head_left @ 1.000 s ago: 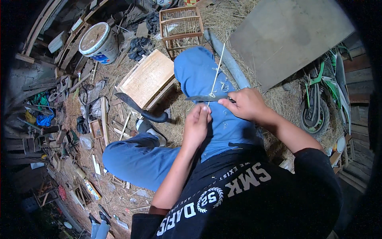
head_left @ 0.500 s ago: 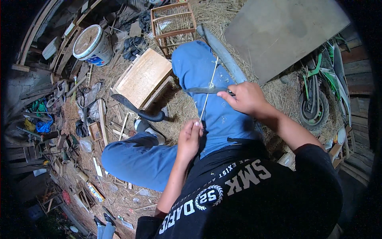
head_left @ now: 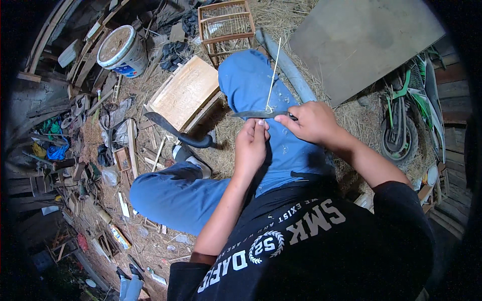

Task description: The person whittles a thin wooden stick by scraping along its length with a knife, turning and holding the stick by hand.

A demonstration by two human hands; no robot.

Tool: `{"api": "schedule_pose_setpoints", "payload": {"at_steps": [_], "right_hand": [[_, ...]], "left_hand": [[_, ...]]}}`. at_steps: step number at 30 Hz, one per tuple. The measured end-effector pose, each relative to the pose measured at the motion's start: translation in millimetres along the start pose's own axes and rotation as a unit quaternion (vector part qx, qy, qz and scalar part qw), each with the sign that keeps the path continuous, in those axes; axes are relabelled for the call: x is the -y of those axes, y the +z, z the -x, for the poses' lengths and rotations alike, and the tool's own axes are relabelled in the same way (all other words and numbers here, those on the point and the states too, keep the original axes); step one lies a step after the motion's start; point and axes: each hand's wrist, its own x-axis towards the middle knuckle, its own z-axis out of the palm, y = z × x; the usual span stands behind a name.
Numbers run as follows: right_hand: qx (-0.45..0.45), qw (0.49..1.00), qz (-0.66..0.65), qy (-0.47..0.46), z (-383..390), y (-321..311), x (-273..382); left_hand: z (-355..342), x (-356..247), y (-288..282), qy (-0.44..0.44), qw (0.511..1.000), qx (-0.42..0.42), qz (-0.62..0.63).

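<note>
Sitting on a straw-covered floor [head_left: 301, 30], blue-trousered legs bent, right knee [head_left: 248, 75] raised toward the far side

Right hand [head_left: 310, 121] closing around the handle of a knife [head_left: 258, 114], fingers curled tight, blade lying flat and pointing left across the knee

Left hand [head_left: 252, 144] pinching the near end of a thin pale stick [head_left: 272, 75], fingertips pressed together just under the blade, thumbnail showing

Stick rising from the blade toward the far side, slightly tilted, its lower end touching the knife where a small curl of shaving is sitting

Lying left of the knee: a wooden board [head_left: 185, 93], and near it a dark curved machete [head_left: 175, 131] resting on the straw

Standing farther off: a small wooden cage [head_left: 225, 22] beyond the knee, a white bucket [head_left: 122, 50] at far left, a grey pipe [head_left: 286, 62] running just beside the knee

Leaning at far right: a large grey panel [head_left: 361, 40], with a green motorbike [head_left: 406, 120] parked to its right

Littering the left side: scraps of wood and rags
</note>
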Motion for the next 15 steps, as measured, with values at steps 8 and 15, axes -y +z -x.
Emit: {"api": "schedule_pose_setpoints", "payload": {"at_steps": [8, 15], "right_hand": [[-0.028, 0.999, 0.004, 0.038, 1, -2, -6], [-0.016, 0.997, -0.013, 0.072, 3, -2, -9]], "left_hand": [[48, 19, -28, -0.025, 0.998, 0.021, -0.048], [88, 27, -60, -0.034, 0.996, 0.013, -0.079]]}}
